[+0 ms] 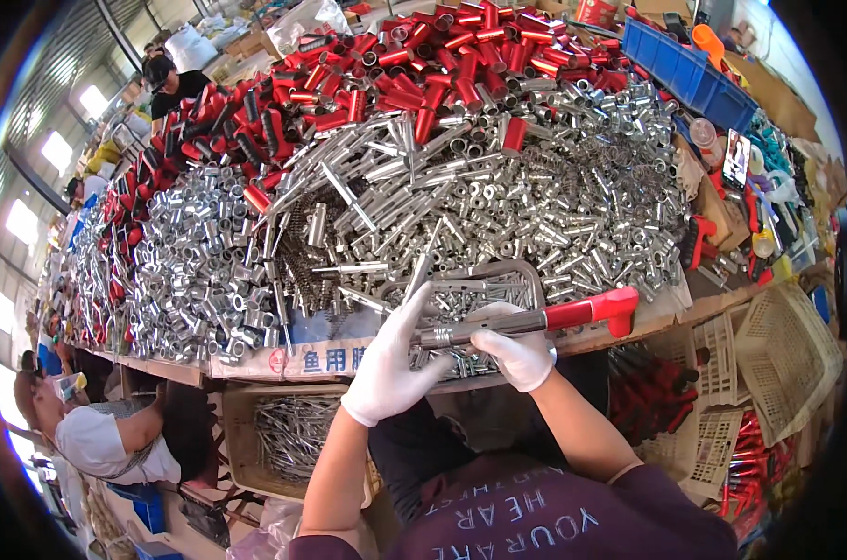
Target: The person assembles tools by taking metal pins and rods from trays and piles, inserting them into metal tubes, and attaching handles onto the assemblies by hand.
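Observation:
Between my two white-gloved hands lies a pistol-grip tool (592, 311) with a grey metal barrel, a red sleeve and a red handle pointing right. My right hand (519, 353) is closed around the grey barrel from below. My left hand (391, 359) is at the barrel's left end, which sits between its thumb and fingers. A pointed silver rod (421, 273) shows by the left fingertips; whether they touch it I cannot tell. Just beyond my hands is a metal-rimmed tray (538, 282) of small silver parts. Silver fittings (573, 224) are heaped behind it.
Red sleeves (470, 56), red-and-black handles (246, 131) and silver collars (195, 252) pile up across the table. A blue bin (690, 75) and a phone (736, 159) are at right. Below the edge stand a crate of rods (241, 406) and plastic baskets (788, 364). Another person (115, 439) sits left.

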The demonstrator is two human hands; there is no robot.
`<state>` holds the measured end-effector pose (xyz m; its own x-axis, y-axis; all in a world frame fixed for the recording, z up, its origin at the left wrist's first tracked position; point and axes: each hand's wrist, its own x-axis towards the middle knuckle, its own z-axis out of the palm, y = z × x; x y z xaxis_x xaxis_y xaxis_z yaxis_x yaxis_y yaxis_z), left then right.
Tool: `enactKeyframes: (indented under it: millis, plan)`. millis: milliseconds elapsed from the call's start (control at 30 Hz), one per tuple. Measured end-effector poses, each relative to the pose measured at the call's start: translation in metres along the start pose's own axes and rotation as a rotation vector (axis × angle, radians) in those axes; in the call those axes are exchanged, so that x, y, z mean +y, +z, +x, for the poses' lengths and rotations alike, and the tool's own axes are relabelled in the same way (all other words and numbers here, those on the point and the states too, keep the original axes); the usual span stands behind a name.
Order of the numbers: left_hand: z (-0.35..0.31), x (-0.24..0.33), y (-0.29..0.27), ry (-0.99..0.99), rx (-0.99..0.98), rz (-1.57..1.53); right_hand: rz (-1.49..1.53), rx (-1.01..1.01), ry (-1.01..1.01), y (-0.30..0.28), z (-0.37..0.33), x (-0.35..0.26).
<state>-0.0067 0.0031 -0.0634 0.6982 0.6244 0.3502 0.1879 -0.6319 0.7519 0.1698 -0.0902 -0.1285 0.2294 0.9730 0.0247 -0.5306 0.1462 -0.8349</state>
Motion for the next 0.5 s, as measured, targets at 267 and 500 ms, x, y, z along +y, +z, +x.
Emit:
enactKeyframes:
  millis: [267,500]
  plan:
    - [0.003,0.005,-0.007,-0.245,-0.134,-0.251,-0.014,0.082,-0.01,-0.003,0.001,-0.001]
    - [-0.002,0.011,-0.006,-0.04,-0.094,-0.006,0.029,0.107,0.036,0.003,0.002,0.001]
